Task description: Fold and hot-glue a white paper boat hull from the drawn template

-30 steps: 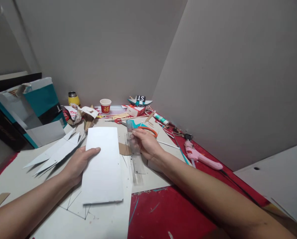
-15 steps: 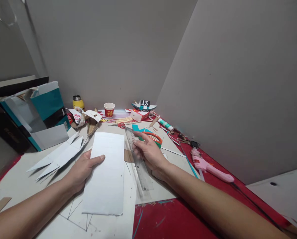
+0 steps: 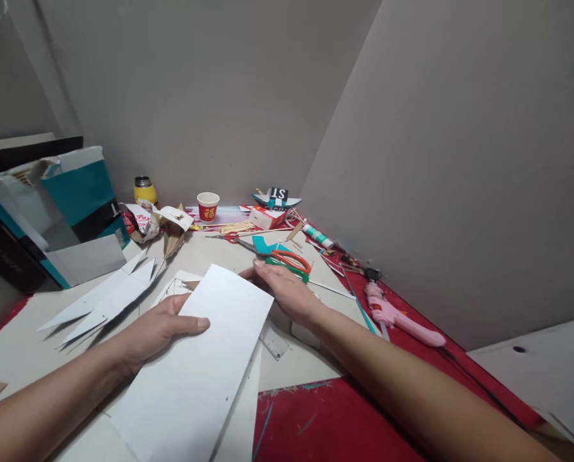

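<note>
My left hand (image 3: 159, 330) grips the left edge of a long white card sheet (image 3: 204, 366), thumb on top, and the sheet is tilted with its far end to the right. My right hand (image 3: 284, 292) rests at the sheet's far right corner with fingers curled over the edge. A clear plastic ruler (image 3: 273, 344) lies mostly hidden under the sheet, only its near end showing. A larger white board with pencil lines (image 3: 174, 287) lies beneath.
Orange-handled scissors (image 3: 291, 260) lie just past my right hand. A pink glue gun (image 3: 399, 314) lies on the red table at right. White cut triangles (image 3: 104, 298) and a teal box (image 3: 70, 215) are at left. A red paper cup (image 3: 208, 206) and scraps line the wall.
The white sheet has swung clockwise and come toward me, covering the ruler. My right hand has let go of the ruler and moved onto the sheet's far corner.
</note>
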### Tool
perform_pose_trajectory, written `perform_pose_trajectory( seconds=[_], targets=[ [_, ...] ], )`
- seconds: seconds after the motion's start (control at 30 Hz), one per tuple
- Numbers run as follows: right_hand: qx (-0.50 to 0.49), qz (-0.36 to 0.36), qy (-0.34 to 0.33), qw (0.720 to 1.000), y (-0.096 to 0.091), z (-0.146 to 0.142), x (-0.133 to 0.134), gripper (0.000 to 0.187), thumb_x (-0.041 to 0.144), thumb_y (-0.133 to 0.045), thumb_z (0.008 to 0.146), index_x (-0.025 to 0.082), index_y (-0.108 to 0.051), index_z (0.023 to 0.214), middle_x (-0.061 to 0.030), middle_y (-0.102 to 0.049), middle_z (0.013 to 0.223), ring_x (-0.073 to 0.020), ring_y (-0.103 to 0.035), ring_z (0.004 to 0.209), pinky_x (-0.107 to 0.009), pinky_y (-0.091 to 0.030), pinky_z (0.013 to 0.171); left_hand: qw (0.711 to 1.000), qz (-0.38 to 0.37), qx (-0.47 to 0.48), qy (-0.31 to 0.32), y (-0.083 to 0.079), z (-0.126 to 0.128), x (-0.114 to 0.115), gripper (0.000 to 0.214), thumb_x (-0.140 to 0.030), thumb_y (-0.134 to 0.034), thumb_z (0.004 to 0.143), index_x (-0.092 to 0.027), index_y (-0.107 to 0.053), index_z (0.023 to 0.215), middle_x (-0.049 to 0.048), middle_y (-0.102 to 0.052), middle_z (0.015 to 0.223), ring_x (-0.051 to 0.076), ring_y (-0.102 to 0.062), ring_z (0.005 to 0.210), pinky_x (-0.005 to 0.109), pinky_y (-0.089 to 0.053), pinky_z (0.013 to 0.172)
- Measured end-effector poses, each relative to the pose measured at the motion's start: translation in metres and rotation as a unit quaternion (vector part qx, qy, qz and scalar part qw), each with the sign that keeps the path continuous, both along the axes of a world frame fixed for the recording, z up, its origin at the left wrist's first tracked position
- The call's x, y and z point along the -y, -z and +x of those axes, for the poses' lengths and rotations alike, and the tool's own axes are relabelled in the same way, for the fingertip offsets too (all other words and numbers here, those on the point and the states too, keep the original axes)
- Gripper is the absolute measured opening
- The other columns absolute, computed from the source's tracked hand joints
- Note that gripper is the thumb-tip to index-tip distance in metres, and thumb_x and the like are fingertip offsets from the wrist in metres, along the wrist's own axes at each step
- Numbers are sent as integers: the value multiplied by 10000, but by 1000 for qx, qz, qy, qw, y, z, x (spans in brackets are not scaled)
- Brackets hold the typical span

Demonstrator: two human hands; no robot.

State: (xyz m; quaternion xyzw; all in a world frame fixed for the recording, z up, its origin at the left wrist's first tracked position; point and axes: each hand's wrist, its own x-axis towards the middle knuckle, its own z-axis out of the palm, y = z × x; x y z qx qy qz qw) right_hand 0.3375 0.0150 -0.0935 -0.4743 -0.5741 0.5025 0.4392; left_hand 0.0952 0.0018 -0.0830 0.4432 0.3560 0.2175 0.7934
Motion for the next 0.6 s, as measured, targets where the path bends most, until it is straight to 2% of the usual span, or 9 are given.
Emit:
perform_pose_trajectory(
  seconds=[0.07, 0.13, 0.2, 0.27, 0.37, 0.43, 0.53, 0.6],
  targets=[
    [-38, -72, -67, 994, -2, -1, 4, 518, 624, -522, 845, 153, -720, 764, -44, -686, 700, -151, -610, 644, -244, -467, 596, 1000, 5, -7, 18, 1, 0, 0, 382, -214, -731, 752, -153, -679, 1125, 121, -765, 931, 242, -718, 755, 330, -566, 704],
    [-41, -128, -126, 983, -4, -2, 9, 460, 593, -664, 756, 137, -714, 777, -26, -667, 647, -119, -569, 529, -218, -438, 489, 999, 12, -17, 32, 2, 1, 2, 392, -220, -734, 753, -158, -675, 1135, 115, -764, 936, 241, -719, 769, 324, -563, 710],
    [-26, -155, -171, 973, -5, -2, 13, 423, 513, -764, 684, 122, -714, 839, -11, -657, 629, -98, -534, 458, -203, -412, 426, 999, 19, -29, 40, 1, 2, 4, 409, -224, -735, 757, -164, -666, 1155, 109, -763, 941, 242, -719, 777, 323, -563, 709],
    [-15, -155, -185, 970, -7, -1, 14, 411, 470, -778, 677, 115, -712, 874, -11, -662, 636, -96, -541, 455, -204, -425, 426, 998, 21, -38, 37, 0, 3, 5, 412, -228, -732, 766, -167, -659, 1167, 106, -764, 935, 240, -722, 773, 314, -566, 691],
    [-12, -122, -143, 982, -10, 5, 9, 342, 430, -768, 692, 115, -706, 811, -22, -676, 641, -103, -567, 486, -215, -453, 467, 1000, 3, -24, -4, -4, 2, -1, 370, -230, -713, 786, -163, -666, 1148, 108, -766, 917, 233, -728, 726, 300, -575, 646],
    [-36, -102, -81, 991, -12, 12, 1, 294, 389, -782, 675, 128, -702, 783, -18, -672, 622, -106, -563, 480, -213, -447, 452, 996, -32, 0, -89, -5, -1, -9, 294, -227, -682, 804, -149, -683, 1087, 106, -766, 883, 230, -729, 680, 291, -582, 591],
    [-102, -77, 45, 991, -11, 21, -13, 236, 333, -785, 662, 145, -696, 774, -13, -656, 595, -103, -530, 450, -201, -414, 388, 961, -45, 84, -259, -4, -7, -24, 202, -234, -594, 857, -119, -675, 1003, 105, -760, 845, 226, -735, 686, 301, -605, 593],
    [-126, -64, 97, 985, -9, 24, -19, 221, 338, -751, 704, 157, -689, 814, -16, -663, 622, -99, -522, 453, -189, -399, 358, 944, -22, 134, -300, -2, -10, -29, 214, -265, -545, 897, -122, -640, 1025, 107, -754, 854, 233, -740, 709, 319, -617, 595]
  ],
)
